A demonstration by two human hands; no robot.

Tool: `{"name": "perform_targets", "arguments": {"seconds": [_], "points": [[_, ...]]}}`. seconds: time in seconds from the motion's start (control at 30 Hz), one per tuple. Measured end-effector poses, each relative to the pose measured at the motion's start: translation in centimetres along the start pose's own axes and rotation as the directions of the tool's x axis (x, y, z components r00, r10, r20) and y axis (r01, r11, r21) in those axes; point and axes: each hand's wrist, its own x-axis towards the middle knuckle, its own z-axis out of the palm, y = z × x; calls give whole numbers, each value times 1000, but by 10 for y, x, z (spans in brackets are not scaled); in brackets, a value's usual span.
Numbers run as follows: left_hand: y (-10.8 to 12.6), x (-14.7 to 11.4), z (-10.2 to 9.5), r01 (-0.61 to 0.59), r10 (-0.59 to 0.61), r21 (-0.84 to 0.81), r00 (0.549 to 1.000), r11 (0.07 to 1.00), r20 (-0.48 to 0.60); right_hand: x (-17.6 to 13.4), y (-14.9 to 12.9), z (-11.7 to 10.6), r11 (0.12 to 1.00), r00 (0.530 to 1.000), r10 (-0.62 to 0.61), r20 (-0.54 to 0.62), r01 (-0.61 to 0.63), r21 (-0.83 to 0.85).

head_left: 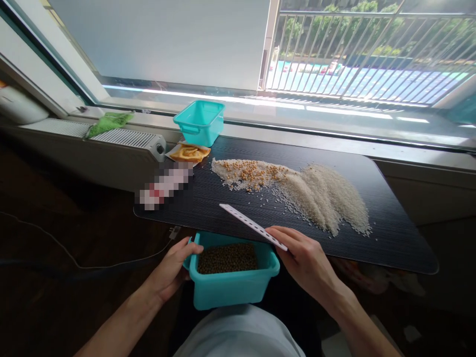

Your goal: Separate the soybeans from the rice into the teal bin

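Head view: a teal tub [230,290] is being held between the two hands, in front of the near edge of the dark worktop [394,228] and close to the body. Its left end is being gripped by the left hand [176,265], the thumb being hooked over the rim and the fingers being partly hidden by the handle. Small brown-green beans [226,258] are being contained in the tub, lying just to the right of the left thumb.

A white strip with a row of holes [253,225] is being pinched by the right hand [307,253] at its near end; the strip is being held aslant, its far end pointing forward and left over the worktop. Whether the tub's right end is being touched by the right hand cannot be told.

Beyond the strip, the worktop is being covered in part by a spread of white rice [323,193], its left part being strewn with yellow beans [253,171]. Farther back, a second teal tub [204,131] is being set near the window, just behind an orange-yellow packet [189,152].
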Motion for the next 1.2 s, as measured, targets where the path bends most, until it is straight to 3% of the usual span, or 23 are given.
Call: {"name": "perform_targets", "arguments": {"seconds": [0.13, 0.27, 0.43, 0.6, 0.77, 1.03, 1.2], "points": [[-1, 1, 2, 6, -6, -11, 1000, 1000, -22, -10, 12, 9, 979, 994, 42, -102, -61, -195], [0, -3, 8, 17, -18, -5, 998, 1000, -58, -22, 30, -6, 922, 968, 127, -215, -195, -335], [-1, -2, 14, 46, -46, -4, 994, 999, -99, -12, 47, -23, 889, 920, 211, -331, -321, -327], [-3, 1, 13, 49, -49, 2, 995, 999, -87, 9, 53, -20, 938, 937, 245, -248, -293, -183], [-2, 0, 14, 50, -50, 3, 996, 999, -80, 10, 48, -19, 965, 957, 234, -173, -250, -78], [-1, 0, 16, 58, -57, 5, 993, 998, -106, 11, 52, -18, 964, 952, 250, -175, -261, -44], [-3, 1, 14, 43, -43, 14, 998, 999, -39, 9, 49, -20, 977, 966, 208, -151, -212, -9]]}}
